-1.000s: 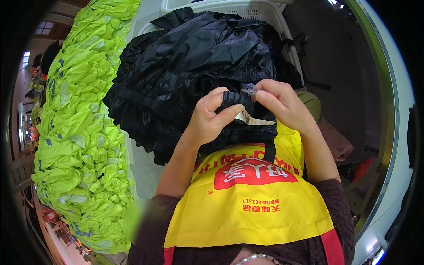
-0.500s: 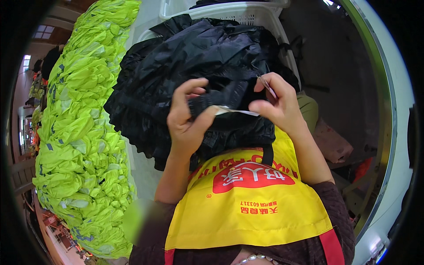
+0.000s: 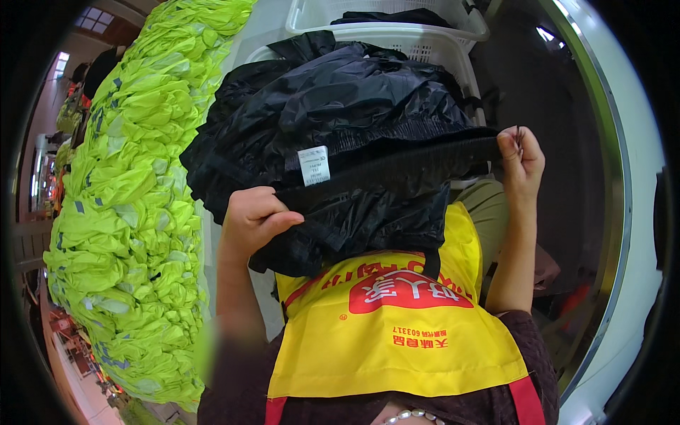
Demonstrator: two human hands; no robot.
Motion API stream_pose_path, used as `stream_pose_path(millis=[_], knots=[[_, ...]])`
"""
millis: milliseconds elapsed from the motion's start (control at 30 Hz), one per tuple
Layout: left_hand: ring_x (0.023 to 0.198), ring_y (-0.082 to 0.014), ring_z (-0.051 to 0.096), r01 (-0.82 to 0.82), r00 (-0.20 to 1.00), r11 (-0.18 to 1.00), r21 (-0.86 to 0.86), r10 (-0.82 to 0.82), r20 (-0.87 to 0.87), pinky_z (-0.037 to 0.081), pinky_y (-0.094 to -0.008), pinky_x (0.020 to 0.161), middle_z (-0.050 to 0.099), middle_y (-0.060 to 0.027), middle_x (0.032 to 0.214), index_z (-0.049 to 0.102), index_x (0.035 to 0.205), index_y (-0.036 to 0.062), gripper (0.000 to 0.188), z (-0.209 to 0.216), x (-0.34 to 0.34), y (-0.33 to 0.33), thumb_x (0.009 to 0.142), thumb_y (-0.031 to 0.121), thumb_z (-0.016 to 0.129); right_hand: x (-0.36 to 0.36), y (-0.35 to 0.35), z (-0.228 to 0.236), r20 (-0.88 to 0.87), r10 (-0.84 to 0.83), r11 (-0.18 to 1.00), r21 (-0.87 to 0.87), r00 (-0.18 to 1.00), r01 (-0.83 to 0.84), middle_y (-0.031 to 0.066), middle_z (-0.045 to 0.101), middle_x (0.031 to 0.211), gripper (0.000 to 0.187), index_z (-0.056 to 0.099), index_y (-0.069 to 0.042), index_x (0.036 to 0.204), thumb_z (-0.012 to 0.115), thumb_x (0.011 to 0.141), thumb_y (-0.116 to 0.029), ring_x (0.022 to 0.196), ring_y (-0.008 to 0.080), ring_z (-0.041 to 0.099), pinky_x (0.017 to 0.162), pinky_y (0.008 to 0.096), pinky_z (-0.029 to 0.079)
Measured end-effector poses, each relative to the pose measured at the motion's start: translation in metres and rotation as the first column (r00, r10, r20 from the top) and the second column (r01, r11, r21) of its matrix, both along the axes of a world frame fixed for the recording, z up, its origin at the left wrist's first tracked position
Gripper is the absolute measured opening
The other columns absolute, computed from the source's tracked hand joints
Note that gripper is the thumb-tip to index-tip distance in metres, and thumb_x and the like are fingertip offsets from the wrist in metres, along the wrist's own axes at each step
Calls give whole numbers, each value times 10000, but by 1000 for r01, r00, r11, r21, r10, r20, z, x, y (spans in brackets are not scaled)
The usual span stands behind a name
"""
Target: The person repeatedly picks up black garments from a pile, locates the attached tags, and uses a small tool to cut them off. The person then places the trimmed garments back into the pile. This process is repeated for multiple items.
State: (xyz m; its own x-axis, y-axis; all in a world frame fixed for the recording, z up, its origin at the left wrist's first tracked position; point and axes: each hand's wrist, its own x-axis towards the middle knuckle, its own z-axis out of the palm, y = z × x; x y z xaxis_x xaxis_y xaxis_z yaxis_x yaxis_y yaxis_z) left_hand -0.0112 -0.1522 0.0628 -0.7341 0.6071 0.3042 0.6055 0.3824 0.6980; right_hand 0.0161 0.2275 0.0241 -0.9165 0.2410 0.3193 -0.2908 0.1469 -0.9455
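Observation:
A black garment with a gathered elastic waistband (image 3: 411, 161) is stretched out between my two hands. My left hand (image 3: 253, 219) pinches the band at its near left end, thumb pointing right. My right hand (image 3: 523, 161) grips the far right end, fingers closed; a small dark tip shows above them, too small to name. A white care label (image 3: 314, 166) stands out flat on the band, nearer my left hand. Behind and below the band lies a heap of shiny black garments (image 3: 340, 92), partly over a white plastic basket (image 3: 464, 74).
A long pile of bright yellow-green garments (image 3: 134, 234) with grey strips runs along the left. Another white basket (image 3: 471, 25) with black cloth stands at the far end. I wear a yellow apron (image 3: 397, 354). A pale table edge (image 3: 616, 106) curves along the right.
My hands have moved apart, left hand leftward and right hand rightward, pulling the waistband out long. The white label, earlier between my hands, now lies flat on the band.

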Motion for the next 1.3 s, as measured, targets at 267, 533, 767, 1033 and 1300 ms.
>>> stream_pose_path(millis=[267,533,767,1033,1300], knots=[[772,-55,531,-232,758,948,219,35,651,437,-200,724,582,-21,924,565,1016,-17,215,-16,-12,16,814,50,595,-58,-13,-36,76,-81,936,348,994,50,50,438,608,277,528,-15,775,609,851,-269,589,115,417,553,246,359],[774,-63,558,-322,623,867,380,-108,775,441,-198,720,613,-11,866,584,964,-19,179,-29,-21,17,893,115,488,-111,-37,-15,-145,-205,846,470,968,250,160,481,621,371,535,-20,764,595,840,-378,562,322,460,536,338,387],[782,-46,546,-374,559,785,494,-234,795,433,-183,719,594,16,867,562,1010,-9,187,-30,-6,21,883,104,483,-142,-81,29,-302,-145,846,457,942,276,137,534,646,309,576,-29,820,597,848,-336,584,262,524,556,321,413],[770,-54,552,-389,639,824,411,-80,765,448,-191,705,596,15,874,548,1045,-17,219,-26,15,46,853,85,525,-160,-124,45,-445,-190,778,476,875,411,221,503,636,329,469,1,666,597,824,-258,616,415,502,541,456,379],[747,-57,527,-350,578,846,402,-142,803,422,-182,680,591,13,881,552,1019,-34,211,-7,8,56,868,111,527,-160,-123,37,-273,-73,845,493,959,205,239,499,634,338,474,3,673,603,828,-268,599,396,514,542,444,384]])
